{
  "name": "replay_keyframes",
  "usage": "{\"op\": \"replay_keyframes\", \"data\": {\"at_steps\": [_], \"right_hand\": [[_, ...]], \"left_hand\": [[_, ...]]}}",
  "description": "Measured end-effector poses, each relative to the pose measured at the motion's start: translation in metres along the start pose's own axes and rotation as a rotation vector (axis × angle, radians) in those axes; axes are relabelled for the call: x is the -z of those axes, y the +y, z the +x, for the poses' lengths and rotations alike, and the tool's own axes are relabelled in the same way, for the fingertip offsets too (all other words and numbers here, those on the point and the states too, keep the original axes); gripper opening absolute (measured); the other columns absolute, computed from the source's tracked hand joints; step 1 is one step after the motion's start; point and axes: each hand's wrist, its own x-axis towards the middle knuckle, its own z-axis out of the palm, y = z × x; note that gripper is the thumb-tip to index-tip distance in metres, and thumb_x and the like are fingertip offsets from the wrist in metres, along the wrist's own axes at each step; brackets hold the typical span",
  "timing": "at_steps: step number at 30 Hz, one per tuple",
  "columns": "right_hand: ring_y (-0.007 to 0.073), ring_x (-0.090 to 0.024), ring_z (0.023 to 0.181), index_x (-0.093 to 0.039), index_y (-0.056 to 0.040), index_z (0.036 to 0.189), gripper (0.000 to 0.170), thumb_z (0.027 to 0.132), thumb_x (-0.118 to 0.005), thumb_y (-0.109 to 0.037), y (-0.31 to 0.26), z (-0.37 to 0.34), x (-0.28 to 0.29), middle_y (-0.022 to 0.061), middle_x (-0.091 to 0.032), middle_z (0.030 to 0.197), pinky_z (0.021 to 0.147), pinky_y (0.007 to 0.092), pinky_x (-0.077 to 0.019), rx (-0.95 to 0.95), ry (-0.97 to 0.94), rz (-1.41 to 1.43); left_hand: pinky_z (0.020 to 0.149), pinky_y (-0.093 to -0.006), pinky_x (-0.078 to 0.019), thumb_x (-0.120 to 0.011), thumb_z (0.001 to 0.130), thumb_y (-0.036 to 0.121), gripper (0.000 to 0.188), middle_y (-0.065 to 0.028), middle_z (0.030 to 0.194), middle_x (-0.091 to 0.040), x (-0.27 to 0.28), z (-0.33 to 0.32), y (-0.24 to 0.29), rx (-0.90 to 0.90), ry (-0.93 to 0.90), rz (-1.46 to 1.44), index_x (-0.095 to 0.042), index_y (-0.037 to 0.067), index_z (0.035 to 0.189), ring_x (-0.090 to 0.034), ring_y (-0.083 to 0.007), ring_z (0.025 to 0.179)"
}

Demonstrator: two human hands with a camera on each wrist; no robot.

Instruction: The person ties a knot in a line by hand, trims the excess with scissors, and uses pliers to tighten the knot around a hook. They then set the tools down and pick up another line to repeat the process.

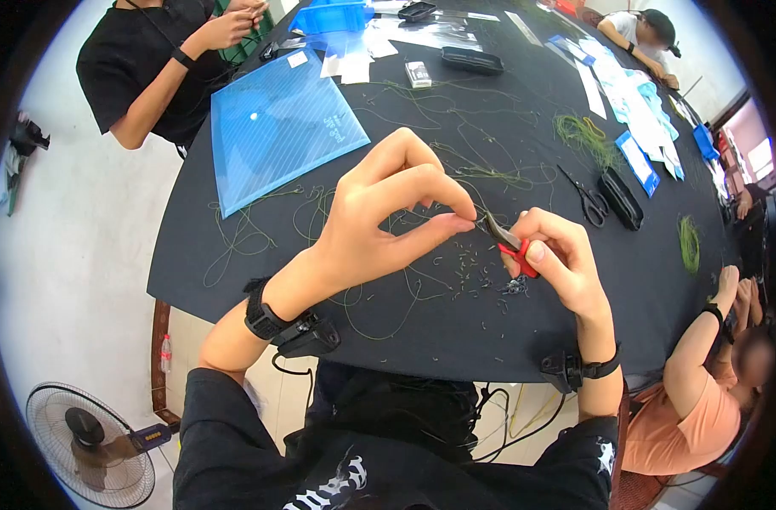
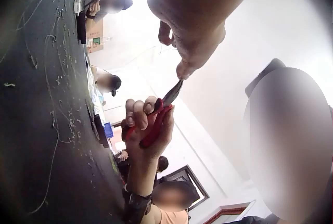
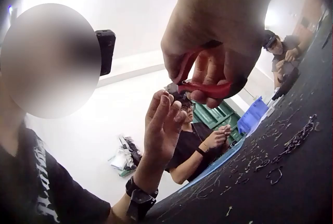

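My right hand (image 1: 566,255) grips small red-handled cutters (image 1: 521,255) above the table, their dark jaws pointing toward my left fingertips. Thumb and index finger of my left hand (image 1: 379,204) pinch something too small to make out, right at the cutter tips. The left wrist view has the cutter blades (image 2: 173,93) touching or nearly touching the left thumb tip. In the right wrist view the red handles (image 3: 205,87) lie inside the right hand (image 3: 218,42), and the left hand (image 3: 162,125) is raised beside the jaws. Small hooks (image 1: 464,263) and green line lie on the cloth below.
A blue folder (image 1: 277,127) lies at the left of the black table (image 1: 405,340). Black scissors (image 1: 588,200), a dark case (image 1: 622,200) and bundles of green line (image 1: 588,136) are at the right. Other people sit around the table; a fan (image 1: 90,442) stands at lower left.
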Motion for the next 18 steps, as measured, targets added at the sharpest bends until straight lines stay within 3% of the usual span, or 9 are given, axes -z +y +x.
{"op": "replay_keyframes", "data": {"at_steps": [8,11,15,18], "right_hand": [[0.0049,-0.049,0.060,-0.057,0.0002,0.085,0.025,0.089,-0.054,-0.024,0.002,0.000,0.001,0.0031,-0.056,0.068,0.052,0.0194,-0.0364,-0.005,-0.025,-0.059],[0.0047,-0.049,0.057,-0.058,-0.0001,0.084,0.024,0.088,-0.054,-0.023,0.004,0.000,0.000,0.0034,-0.058,0.068,0.050,0.0192,-0.0360,0.005,-0.037,-0.079],[0.0046,-0.049,0.053,-0.059,-0.0007,0.084,0.023,0.087,-0.054,-0.022,0.003,0.001,0.001,0.0037,-0.060,0.068,0.048,0.0187,-0.0355,0.051,-0.123,-0.199],[0.0047,-0.048,0.050,-0.060,-0.0012,0.083,0.023,0.086,-0.054,-0.023,0.006,-0.001,0.000,0.0035,-0.061,0.067,0.046,0.0190,-0.0348,0.030,-0.074,-0.124]], "left_hand": [[0.058,-0.0198,-0.0347,-0.068,0.071,0.000,0.014,-0.0004,0.077,-0.050,-0.002,-0.001,-0.002,0.103,-0.023,-0.103,-0.062,0.007,0.080,-0.045,-0.0083,0.068],[0.058,-0.0214,-0.0386,-0.068,0.072,0.003,0.011,0.0000,0.077,-0.049,-0.003,-0.001,-0.005,0.174,-0.039,-0.213,-0.063,0.007,0.080,-0.045,-0.0085,0.066],[0.064,-0.0205,-0.0358,-0.067,0.074,0.003,0.011,0.0019,0.079,-0.051,-0.003,-0.002,-0.009,0.295,-0.078,-0.456,-0.061,0.006,0.083,-0.042,-0.0079,0.069],[0.066,-0.0211,-0.0330,-0.067,0.074,0.003,0.011,0.0021,0.080,-0.051,-0.004,-0.002,-0.011,0.332,-0.124,-0.602,-0.060,0.006,0.083,-0.040,-0.0081,0.072]]}}
